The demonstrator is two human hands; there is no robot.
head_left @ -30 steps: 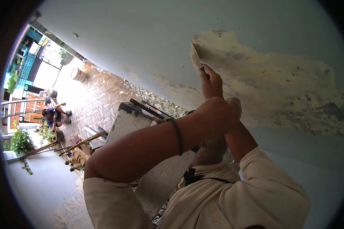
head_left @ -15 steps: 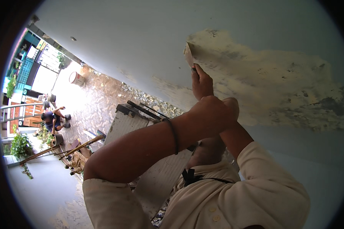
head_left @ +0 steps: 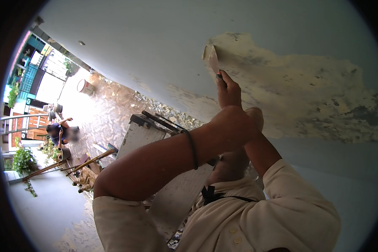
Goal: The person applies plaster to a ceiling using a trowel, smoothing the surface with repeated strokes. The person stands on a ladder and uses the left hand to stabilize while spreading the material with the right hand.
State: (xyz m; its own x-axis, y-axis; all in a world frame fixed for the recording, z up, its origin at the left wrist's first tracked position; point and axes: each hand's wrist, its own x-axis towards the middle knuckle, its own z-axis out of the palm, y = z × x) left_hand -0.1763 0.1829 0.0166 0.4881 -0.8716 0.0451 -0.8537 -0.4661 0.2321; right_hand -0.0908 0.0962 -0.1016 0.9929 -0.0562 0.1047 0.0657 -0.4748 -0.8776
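Note:
My right hand [head_left: 229, 90] is closed round the handle of a putty knife [head_left: 214, 61]. The blade touches the upper left end of a cream filler patch [head_left: 277, 80] on the pale grey wall. A thin ridge of filler shows just left of the blade. My left hand [head_left: 237, 122] is balled up in front of my right forearm and covers part of it. Its fingers face away, so what they hold, if anything, is hidden. A dark band circles my left wrist.
A worn white ladder [head_left: 140, 136] stands below my arms. On the littered floor are a white bucket [head_left: 85, 87] and several wooden poles [head_left: 90, 161]. Another person [head_left: 59, 131] sits low at the far left, near potted plants [head_left: 24, 159] and a metal ladder [head_left: 23, 116].
The putty knife and my right hand have shifted a little to the right across the patch, away from its left edge. My left hand stays nearly in place.

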